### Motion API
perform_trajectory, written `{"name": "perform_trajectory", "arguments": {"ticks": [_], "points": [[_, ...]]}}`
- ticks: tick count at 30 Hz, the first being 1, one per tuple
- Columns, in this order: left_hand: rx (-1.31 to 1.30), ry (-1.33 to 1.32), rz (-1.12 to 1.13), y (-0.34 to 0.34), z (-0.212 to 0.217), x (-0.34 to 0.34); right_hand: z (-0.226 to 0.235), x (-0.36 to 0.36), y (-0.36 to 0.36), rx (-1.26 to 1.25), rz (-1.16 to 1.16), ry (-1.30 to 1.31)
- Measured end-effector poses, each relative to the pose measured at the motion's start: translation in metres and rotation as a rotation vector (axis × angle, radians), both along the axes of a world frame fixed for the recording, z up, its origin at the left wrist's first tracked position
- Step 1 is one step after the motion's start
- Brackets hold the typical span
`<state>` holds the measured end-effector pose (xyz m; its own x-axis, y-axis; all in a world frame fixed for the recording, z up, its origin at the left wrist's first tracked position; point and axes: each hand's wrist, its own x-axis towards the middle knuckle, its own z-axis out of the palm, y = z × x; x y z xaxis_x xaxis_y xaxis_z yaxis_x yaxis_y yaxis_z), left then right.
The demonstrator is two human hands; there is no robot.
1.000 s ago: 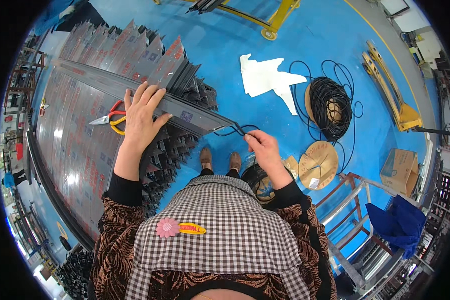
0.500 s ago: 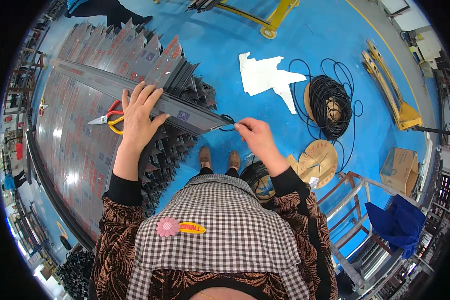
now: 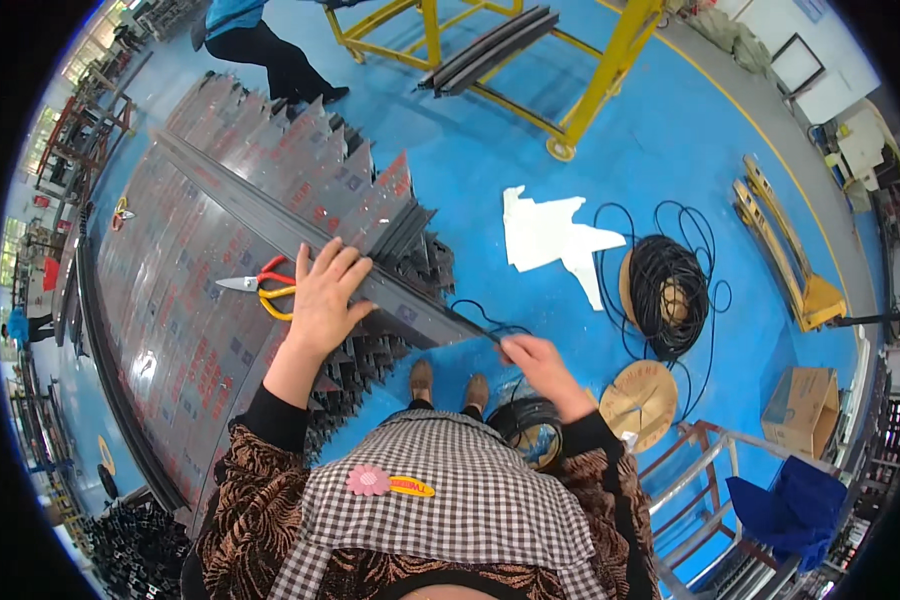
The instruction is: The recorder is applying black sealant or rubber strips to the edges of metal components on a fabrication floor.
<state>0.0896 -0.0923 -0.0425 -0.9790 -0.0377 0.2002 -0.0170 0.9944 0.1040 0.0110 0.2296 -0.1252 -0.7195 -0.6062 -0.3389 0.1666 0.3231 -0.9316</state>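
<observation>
- Head view: the grey bar (image 3: 420, 318) is lying slantwise on a stack (image 3: 185, 310) of similar bars, its lower-right end reaching past the stack's jagged right edge.
- Black cord (image 3: 468, 301) is looping beside that end and running to the right hand (image 3: 540, 365).
- The right hand is pinching the cord narrowly between thumb and forefinger, close by the bar's tip; whether the fingers are touching the bar, I cannot tell.
- The left hand (image 3: 322, 305) is resting wide, fingers spread, on top of the bar near the stack's right edge, seemingly steadying more than gripping.
- Compared with a second ago, the right hand is sitting closer to the bar's tip while the left is keeping its place on the bar; this is suggesting that the cord is being worked at that end.
- Scissors (image 3: 260, 283) are lying on the stack just left of the left hand, handles toward it; a second pair (image 3: 120, 213) is lying near the stack's far left edge.
- Beyond the right edge, a white sheet (image 3: 555, 235) and a cord coil (image 3: 682, 270) are lying on the blue floor (image 3: 420, 160).
- The camera is now tilting higher, so more of the yellow cart (image 3: 610, 80) and another person (image 3: 260, 50) beyond the stack's far edge is showing.
</observation>
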Motion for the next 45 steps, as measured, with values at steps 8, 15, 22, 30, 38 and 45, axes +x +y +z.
{"name": "perform_trajectory", "arguments": {"ticks": [8, 15, 22, 30, 38, 45], "points": [[0.024, -0.042, -0.010, 0.003, 0.000, -0.005, 0.015, -0.005, -0.014, 0.024, 0.018, 0.048], [0.032, -0.051, 0.010, 0.003, 0.001, 0.000, -0.003, 0.000, 0.021, -0.036, -0.011, -0.074], [0.032, -0.038, 0.018, 0.002, 0.000, 0.002, -0.009, 0.003, 0.031, -0.077, -0.012, 0.006], [0.057, -0.032, -0.009, 0.001, -0.011, 0.003, -0.007, 0.008, 0.014, -0.015, -0.043, 0.130], [0.059, -0.021, 0.024, 0.003, -0.005, -0.002, 0.007, 0.008, -0.012, 0.005, -0.091, 0.363], [0.069, -0.002, 0.024, 0.002, -0.013, 0.000, -0.012, 0.014, 0.022, -0.016, -0.066, 0.242]]}}
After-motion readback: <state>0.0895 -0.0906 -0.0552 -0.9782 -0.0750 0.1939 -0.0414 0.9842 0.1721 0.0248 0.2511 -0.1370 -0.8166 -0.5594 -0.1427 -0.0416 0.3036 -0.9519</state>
